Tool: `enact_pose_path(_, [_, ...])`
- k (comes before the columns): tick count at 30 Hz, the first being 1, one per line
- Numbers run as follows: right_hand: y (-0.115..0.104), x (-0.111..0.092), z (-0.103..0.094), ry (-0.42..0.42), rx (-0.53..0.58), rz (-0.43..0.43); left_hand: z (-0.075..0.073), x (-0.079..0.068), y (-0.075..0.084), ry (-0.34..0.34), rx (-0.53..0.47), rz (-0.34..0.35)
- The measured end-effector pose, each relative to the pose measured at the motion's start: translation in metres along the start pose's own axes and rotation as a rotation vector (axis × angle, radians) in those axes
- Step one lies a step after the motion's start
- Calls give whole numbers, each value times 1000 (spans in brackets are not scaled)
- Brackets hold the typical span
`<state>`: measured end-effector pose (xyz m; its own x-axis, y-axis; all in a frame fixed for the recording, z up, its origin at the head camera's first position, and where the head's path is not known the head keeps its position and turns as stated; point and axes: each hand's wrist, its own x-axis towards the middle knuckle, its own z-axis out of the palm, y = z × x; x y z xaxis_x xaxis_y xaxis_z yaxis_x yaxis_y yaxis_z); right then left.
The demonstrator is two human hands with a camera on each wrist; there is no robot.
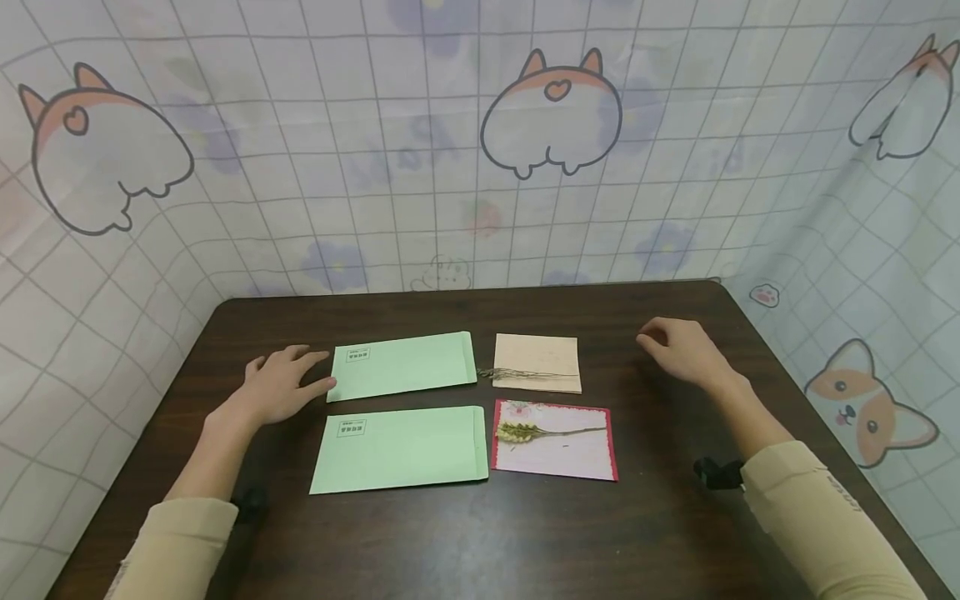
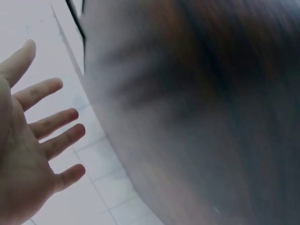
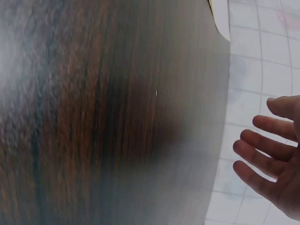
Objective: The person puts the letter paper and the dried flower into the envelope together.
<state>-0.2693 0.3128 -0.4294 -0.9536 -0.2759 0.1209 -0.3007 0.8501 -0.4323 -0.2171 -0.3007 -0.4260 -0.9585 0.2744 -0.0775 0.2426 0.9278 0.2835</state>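
At frame left, I'm watching the left hand (image 1: 277,387), fingers loosely extended, beside the upper envelope (image 1: 405,367) (touching? I can't tell); at right, the right hand (image 1: 684,352) is holding nothing, fingers relaxed. Lower centre-right, the yellowish sprig (image 1: 517,432) is lying seemingly loose; I'm fearing a careless drag snapping it.

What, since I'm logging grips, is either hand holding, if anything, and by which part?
Nothing is held. The left hand, fingers spread, is near the far green envelope; the right hand is empty too.
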Motion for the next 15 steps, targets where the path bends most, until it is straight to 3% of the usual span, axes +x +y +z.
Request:
enact_pose_path(9, [-10,-1,7,52,61,-51,2,0,16,6,1,43])
enact_pose_path(15, [-16,-1,12,74,101,-39,3,0,27,14,11,77])
